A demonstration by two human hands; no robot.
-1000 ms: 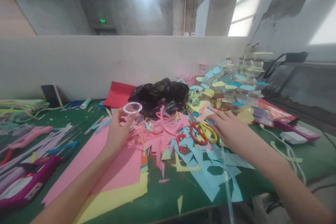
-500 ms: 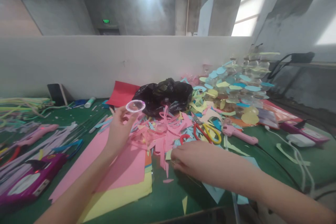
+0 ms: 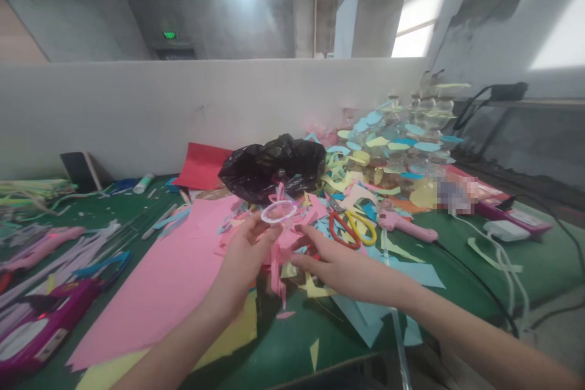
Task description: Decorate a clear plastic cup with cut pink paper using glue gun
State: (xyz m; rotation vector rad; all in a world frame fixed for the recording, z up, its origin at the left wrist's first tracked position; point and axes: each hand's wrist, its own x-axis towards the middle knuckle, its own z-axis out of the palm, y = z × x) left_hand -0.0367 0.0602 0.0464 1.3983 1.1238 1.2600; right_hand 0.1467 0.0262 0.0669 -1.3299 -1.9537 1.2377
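Note:
My left hand (image 3: 247, 250) pinches a small round clear piece with a white rim (image 3: 278, 212), held up over pink paper scraps (image 3: 280, 259). What lies below the rim is partly hidden by my fingers. Just to its right, my right hand (image 3: 331, 259) has its thumb and fingers apart, with no object visible between them. Its fingertips are close to the rimmed piece; whether they touch it I cannot tell. Red-handled scissors (image 3: 343, 231) and yellow-handled scissors (image 3: 364, 228) lie beyond my right hand among the cuttings.
Pink paper sheets (image 3: 169, 280) lie at left over yellow ones (image 3: 237, 323). A black plastic bag (image 3: 269, 164) sits behind the scraps. A pink glue gun (image 3: 406, 224) with a cord is at right. Stacked clear bottle pieces with paper discs (image 3: 411, 140) stand at the back right.
My left hand has brought the rimmed piece right and lower, to the middle. My right hand has risen toward it and its fingers have spread. The view has shifted slightly to the right.

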